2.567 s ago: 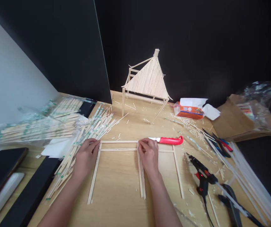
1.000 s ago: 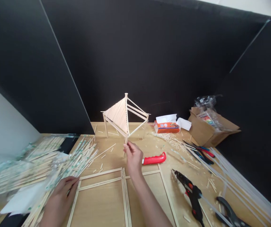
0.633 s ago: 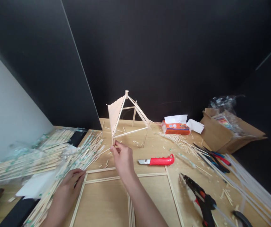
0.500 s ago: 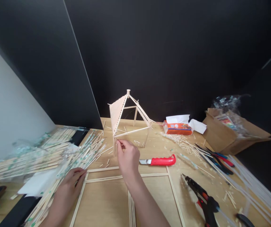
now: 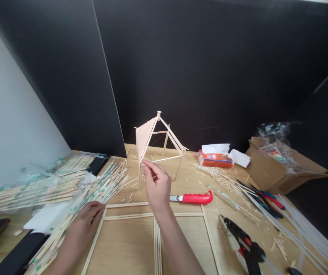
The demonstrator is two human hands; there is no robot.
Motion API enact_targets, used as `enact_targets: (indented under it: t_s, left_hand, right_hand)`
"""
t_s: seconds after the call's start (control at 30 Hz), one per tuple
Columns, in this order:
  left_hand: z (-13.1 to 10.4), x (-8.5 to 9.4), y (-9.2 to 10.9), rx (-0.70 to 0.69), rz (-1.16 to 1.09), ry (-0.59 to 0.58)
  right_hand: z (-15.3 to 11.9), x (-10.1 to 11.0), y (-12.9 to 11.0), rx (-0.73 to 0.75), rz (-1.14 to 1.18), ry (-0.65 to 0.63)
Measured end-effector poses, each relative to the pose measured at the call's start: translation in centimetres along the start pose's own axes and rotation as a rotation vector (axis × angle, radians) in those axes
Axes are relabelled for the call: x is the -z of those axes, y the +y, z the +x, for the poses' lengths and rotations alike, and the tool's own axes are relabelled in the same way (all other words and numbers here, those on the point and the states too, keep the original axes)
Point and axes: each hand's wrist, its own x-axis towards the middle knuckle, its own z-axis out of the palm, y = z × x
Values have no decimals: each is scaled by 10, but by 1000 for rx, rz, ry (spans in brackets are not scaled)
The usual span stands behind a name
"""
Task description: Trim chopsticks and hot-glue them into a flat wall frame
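Note:
A small house model [image 5: 146, 138] of thin wooden sticks stands towards the back, with a slatted panel on the left of its peaked roof. My right hand [image 5: 158, 188] reaches to its front left corner, thumb and forefinger closed at the beam; whatever lies between the fingertips is too small to make out. A flat frame of wooden sticks [image 5: 129, 217] lies in front of the model. At its far left corner, my left hand [image 5: 81, 229] rests with thumb and fingers closed on the stick ends. A red-handled knife [image 5: 197, 198] lies just right of my right wrist.
Wrapped stick bundles [image 5: 40, 193] cover the left side. To the right lie a black glue gun [image 5: 245, 240], pliers [image 5: 267, 198], clear glue sticks [image 5: 309, 229] and loose stick pieces [image 5: 223, 177]. An orange tissue pack [image 5: 215, 160] and a cardboard box [image 5: 284, 172] stand behind.
My right hand has risen slightly along the model's front left corner, from the post to the beam. My left hand stays at the frame's corner. The view has shifted a little.

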Motion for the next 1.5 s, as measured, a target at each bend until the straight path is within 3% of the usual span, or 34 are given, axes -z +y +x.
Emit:
enact_targets:
  t_s: [1.17,1.5]
  left_hand:
    - [3,3,5,12,-11,45]
    - [2,1,2,21,-12,12]
  right_hand:
    - [0,-1,2,-45,135,-23]
    - [7,7,8,-105,183,7]
